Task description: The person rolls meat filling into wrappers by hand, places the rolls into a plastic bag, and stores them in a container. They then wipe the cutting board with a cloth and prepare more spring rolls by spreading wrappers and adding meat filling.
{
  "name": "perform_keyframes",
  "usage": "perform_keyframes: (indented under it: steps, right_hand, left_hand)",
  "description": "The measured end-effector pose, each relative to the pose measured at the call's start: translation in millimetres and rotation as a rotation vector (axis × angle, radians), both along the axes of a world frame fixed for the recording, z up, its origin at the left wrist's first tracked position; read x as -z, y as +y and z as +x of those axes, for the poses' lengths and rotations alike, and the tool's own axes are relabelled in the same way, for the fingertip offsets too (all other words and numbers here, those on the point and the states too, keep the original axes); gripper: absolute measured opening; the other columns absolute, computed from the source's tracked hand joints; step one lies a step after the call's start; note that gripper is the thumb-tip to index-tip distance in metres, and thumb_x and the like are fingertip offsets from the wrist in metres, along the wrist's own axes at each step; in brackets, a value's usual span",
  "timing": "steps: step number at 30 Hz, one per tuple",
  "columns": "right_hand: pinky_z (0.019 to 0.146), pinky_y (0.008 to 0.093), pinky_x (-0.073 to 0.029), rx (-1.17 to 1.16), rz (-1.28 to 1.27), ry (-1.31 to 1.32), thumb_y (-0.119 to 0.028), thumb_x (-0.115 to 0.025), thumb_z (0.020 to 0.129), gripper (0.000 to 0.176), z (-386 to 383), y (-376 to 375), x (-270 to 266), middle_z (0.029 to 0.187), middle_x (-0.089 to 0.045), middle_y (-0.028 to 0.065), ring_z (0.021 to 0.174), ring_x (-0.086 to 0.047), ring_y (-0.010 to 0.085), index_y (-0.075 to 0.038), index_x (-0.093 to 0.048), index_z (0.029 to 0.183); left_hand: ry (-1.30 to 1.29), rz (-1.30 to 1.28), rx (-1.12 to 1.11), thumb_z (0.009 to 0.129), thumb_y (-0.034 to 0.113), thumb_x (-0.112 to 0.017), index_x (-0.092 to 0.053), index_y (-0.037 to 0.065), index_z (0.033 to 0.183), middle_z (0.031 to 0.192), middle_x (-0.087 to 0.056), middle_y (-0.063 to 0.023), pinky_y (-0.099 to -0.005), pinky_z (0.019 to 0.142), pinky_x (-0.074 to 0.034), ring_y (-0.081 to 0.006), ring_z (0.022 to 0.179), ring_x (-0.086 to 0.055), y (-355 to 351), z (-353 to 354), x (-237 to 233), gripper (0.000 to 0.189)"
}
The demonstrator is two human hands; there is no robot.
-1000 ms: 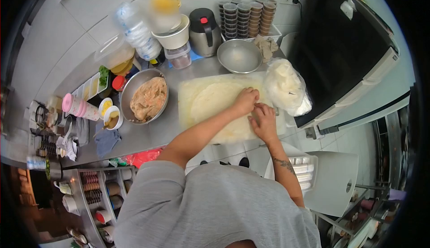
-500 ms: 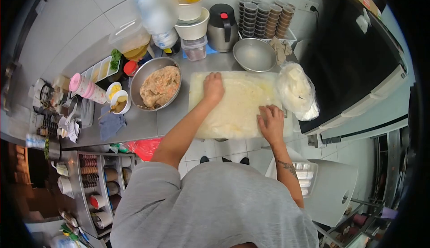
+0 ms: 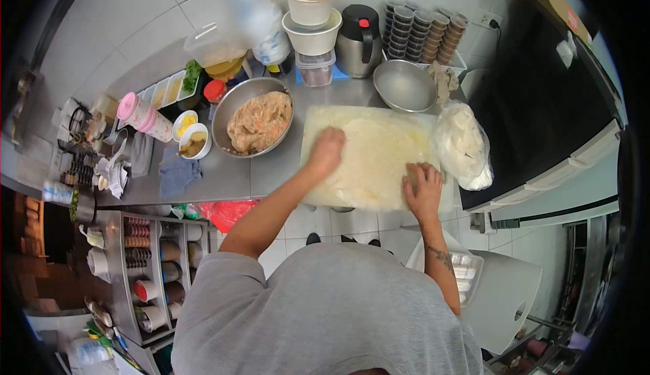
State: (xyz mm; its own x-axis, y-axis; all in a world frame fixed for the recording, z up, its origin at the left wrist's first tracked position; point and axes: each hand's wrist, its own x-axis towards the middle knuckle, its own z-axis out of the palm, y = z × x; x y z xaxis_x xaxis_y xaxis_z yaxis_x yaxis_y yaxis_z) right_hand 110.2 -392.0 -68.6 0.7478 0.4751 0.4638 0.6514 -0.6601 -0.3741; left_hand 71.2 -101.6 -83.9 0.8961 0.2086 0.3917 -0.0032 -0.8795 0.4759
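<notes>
A pale, translucent sheet (image 3: 379,151) lies flat on a cutting board (image 3: 321,112) at the counter's edge. My left hand (image 3: 328,150) rests on the sheet's left part; it is blurred and its fingers look curled, so what they do is hard to tell. On the sheet's right edge my right hand (image 3: 424,189) lies with its fingers spread. A steel bowl of orange-flecked minced mixture (image 3: 261,123) stands left of the board. Right of the board sits a clear plastic bag with white contents (image 3: 464,146).
An empty metal bowl (image 3: 405,86) and a steel jug (image 3: 359,43) stand behind the board, beside stacked sauce cups (image 3: 423,33). Small white bowls (image 3: 195,140), a blue cloth (image 3: 179,172) and a pink cup (image 3: 144,117) are at the left. A dark-fronted appliance (image 3: 542,97) borders the right.
The view has shifted, so the counter items appear farther right. My left hand has moved slightly down the sheet from near its top edge. My right hand stays near the right edge.
</notes>
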Motion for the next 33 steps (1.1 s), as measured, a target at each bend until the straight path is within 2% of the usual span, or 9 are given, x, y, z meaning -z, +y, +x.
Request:
perform_keyframes:
  steps: [2,6,10,17,18,21,23,28,33]
  right_hand:
    - [0.098,0.0465,-0.034,-0.004,-0.002,0.008,-0.02,-0.063,0.082,0.033,-1.8,0.0,1.0,0.111,-0.054,0.0131,0.111,-0.047,0.0315,-0.011,-0.061,0.113]
    - [0.098,0.0457,-0.034,-0.004,-0.015,-0.017,-0.02,-0.063,0.082,0.033,0.7,-0.2,0.3,0.112,-0.054,0.0129,0.111,-0.048,0.031,-0.011,-0.061,0.113]
    - [0.099,0.0449,-0.034,-0.032,0.024,0.037,-0.02,-0.065,0.081,0.034,-2.1,-3.8,-4.6,0.113,-0.054,0.0126,0.111,-0.047,0.0309,-0.01,-0.061,0.114]
    - [0.1,0.0456,-0.034,-0.041,0.137,0.065,-0.02,-0.069,0.08,0.041,-4.0,-10.2,-2.7,0.119,-0.052,0.0149,0.114,-0.046,0.0343,-0.005,-0.058,0.117]
    - [0.101,0.0458,-0.034,-0.013,0.175,0.063,-0.02,-0.07,0.08,0.042,-5.0,-10.5,-3.2,0.12,-0.052,0.0154,0.114,-0.046,0.0349,-0.004,-0.058,0.117]
    - [0.1,0.0472,-0.034,-0.023,0.07,0.067,-0.021,-0.07,0.08,0.043,-4.9,-18.7,6.5,0.119,-0.052,0.0159,0.114,-0.045,0.0359,-0.003,-0.057,0.117]
    - [0.101,0.0478,-0.033,-0.02,0.058,0.061,-0.02,-0.069,0.08,0.041,-3.4,-18.5,7.1,0.118,-0.052,0.0156,0.115,-0.045,0.0356,-0.003,-0.057,0.116]
    - [0.1,0.0481,-0.032,-0.035,0.012,0.04,-0.018,-0.068,0.08,0.041,-5.7,-19.1,4.0,0.119,-0.051,0.0167,0.114,-0.045,0.0361,-0.003,-0.056,0.117]
    - [0.099,0.0475,-0.033,0.046,0.093,-0.047,-0.014,-0.066,0.08,0.044,-19.0,7.1,-2.6,0.119,-0.05,0.0207,0.114,-0.045,0.038,-0.005,-0.054,0.122]
  left_hand:
    - [-0.012,0.041,-0.191,0.072,-0.008,-0.052,-0.054,-0.001,0.084,0.092,-0.056,-0.0206,-0.0457,0.082,-0.044,-0.038,0.092,-0.054,14.4,17.4,-0.1,0.014]
    - [-0.045,-0.174,0.352,0.072,-0.008,-0.051,-0.055,-0.001,0.083,0.089,-0.057,-0.0209,-0.0463,0.079,-0.044,-0.0392,0.09,-0.054,-29.0,30.8,-2.5,0.014]
    - [0.032,-0.035,0.031,0.073,-0.006,-0.052,-0.056,0.001,0.085,0.091,-0.057,-0.0211,-0.0458,0.083,-0.045,-0.0401,0.094,-0.054,-13.0,71.1,6.8,0.015]
    - [0.093,-0.044,0.341,0.075,-0.004,-0.053,-0.057,-0.003,0.095,0.098,-0.059,-0.0211,-0.0462,0.086,-0.046,-0.0372,0.098,-0.056,-56.7,98.5,1.7,0.021]
    - [0.09,0.026,0.107,0.074,-0.003,-0.055,-0.06,0.002,0.094,0.1,-0.059,-0.0199,-0.046,0.086,-0.046,-0.0366,0.098,-0.057,-59.7,107.6,-0.6,0.022]
    - [0.023,0.167,0.222,0.074,-0.001,-0.056,-0.062,0.005,0.098,0.101,-0.06,-0.0181,-0.0468,0.086,-0.045,-0.0357,0.099,-0.057,-81.6,124.6,19.1,0.025]
    - [0.027,0.051,0.563,0.077,0.001,-0.056,-0.062,0.005,0.108,0.108,-0.058,-0.0191,-0.0454,0.092,-0.042,-0.0363,0.104,-0.053,-123.8,92.8,3.0,0.032]
    - [-0.059,0.24,0.233,0.078,0.004,-0.056,-0.059,0.001,0.114,0.121,-0.052,-0.0163,-0.0425,0.097,-0.039,-0.0331,0.112,-0.049,-93.8,51.0,14.4,0.036]
    - [0.043,0.245,0.206,0.078,0.003,-0.055,-0.06,0.001,0.103,0.108,-0.054,-0.0151,-0.0421,0.089,-0.042,-0.0325,0.105,-0.051,-13.6,-60.0,-15.8,0.026]
